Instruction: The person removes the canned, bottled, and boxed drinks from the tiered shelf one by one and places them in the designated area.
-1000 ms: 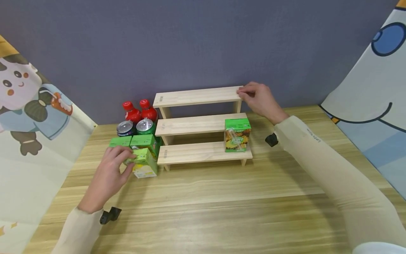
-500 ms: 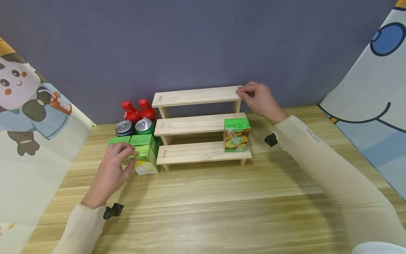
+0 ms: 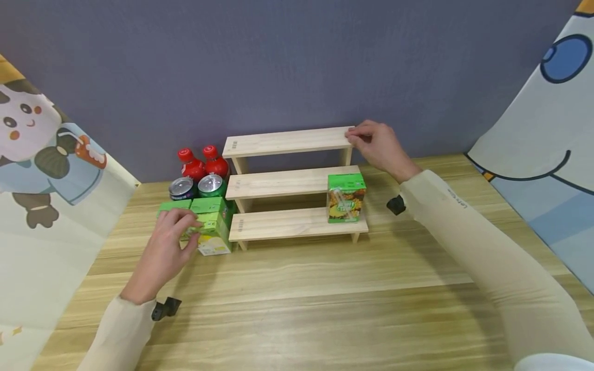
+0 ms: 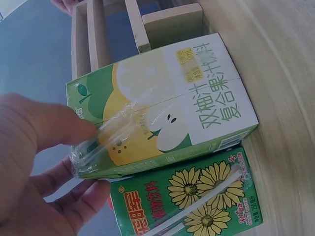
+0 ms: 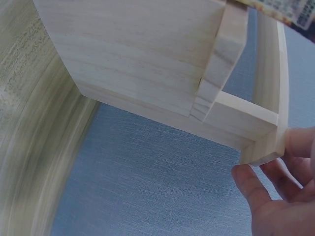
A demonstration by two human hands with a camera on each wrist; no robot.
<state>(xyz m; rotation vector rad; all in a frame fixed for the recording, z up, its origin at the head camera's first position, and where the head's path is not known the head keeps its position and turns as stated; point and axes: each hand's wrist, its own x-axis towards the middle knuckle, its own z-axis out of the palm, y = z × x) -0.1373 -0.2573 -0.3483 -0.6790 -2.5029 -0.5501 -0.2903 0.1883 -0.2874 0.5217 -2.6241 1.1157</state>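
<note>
My left hand point(image 3: 160, 255) pinches the top of a light green and yellow juice carton point(image 4: 157, 108) with thumb and fingers. The carton stands on the table, up against a darker green drink carton point(image 4: 197, 196) with yellow flowers. At the back, my right hand point(image 3: 378, 147) grips the right end of the top board of a three-tier wooden shelf point(image 3: 287, 141); in the right wrist view, thumb and fingertips meet the board's corner point(image 5: 273, 147). On the right end of the bottom tier stands a green drink carton point(image 3: 346, 203) with a straw.
Left of the shelf, another green carton point(image 3: 174, 205), a dark can point(image 3: 182, 187), a green can point(image 3: 212, 185) and two red-capped bottles point(image 3: 215, 162) stand close together. A blue-grey wall point(image 3: 287, 62) rises behind; illustrated panels flank the wooden table point(image 3: 297, 309).
My left hand has shifted slightly right and away from me, pushing the light green carton tighter against the carton behind it. My right hand has kept its grip on the shelf.
</note>
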